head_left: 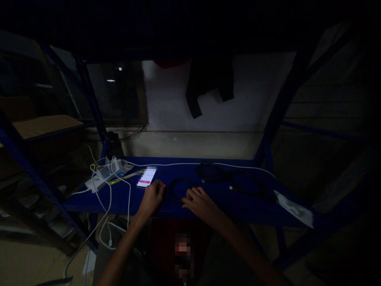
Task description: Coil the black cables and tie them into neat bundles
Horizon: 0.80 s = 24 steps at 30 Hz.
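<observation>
Our left hand (154,192): curled, beside a lit phone (147,177). Our right hand (199,201), apart from the left: at the edge of a coiled black cable (170,190) on the blue tabletop (220,205). Grips: we cannot tell.

Dim light was spread over the whole scene, and the upper part and right side were sunk in near-black. The strongest glow was given off by the phone screen (149,177), just beyond the left fingers (160,185). The dark cable (170,191) beside the right fingers (192,193) was almost lost against the worktop (226,206). Straight lines were stretched toward the edges. Coarse pixel blocks were seen below the fingers.
</observation>
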Motion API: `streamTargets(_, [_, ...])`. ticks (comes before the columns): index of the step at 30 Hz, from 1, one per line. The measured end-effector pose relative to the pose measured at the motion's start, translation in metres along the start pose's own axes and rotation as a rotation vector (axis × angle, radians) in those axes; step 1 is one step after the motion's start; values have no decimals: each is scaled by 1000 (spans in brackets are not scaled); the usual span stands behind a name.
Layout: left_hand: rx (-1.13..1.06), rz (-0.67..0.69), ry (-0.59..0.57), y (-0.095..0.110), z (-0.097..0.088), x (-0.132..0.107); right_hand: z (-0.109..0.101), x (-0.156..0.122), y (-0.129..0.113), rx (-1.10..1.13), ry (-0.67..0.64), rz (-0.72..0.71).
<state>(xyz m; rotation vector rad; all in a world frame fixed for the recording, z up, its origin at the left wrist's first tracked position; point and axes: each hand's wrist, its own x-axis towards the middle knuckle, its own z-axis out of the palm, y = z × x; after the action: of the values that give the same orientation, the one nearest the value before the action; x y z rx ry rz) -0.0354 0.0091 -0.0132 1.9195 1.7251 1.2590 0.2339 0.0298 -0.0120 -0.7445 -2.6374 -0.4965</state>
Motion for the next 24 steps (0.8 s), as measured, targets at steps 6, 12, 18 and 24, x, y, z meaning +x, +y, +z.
streamTargets(6, [156,195,126,-26,28,53,4,-13,-18,147,219,213])
streamTargets(12, [181,250,29,-37,37,72,59,-72,-90,420,449,581])
streamTargets(18, [227,264,-28,-39,38,66,164,-135,-111,674,153,950])
streamTargets(24, [237,245,-23,-40,39,65,187,-141,-104,670,-65,986])
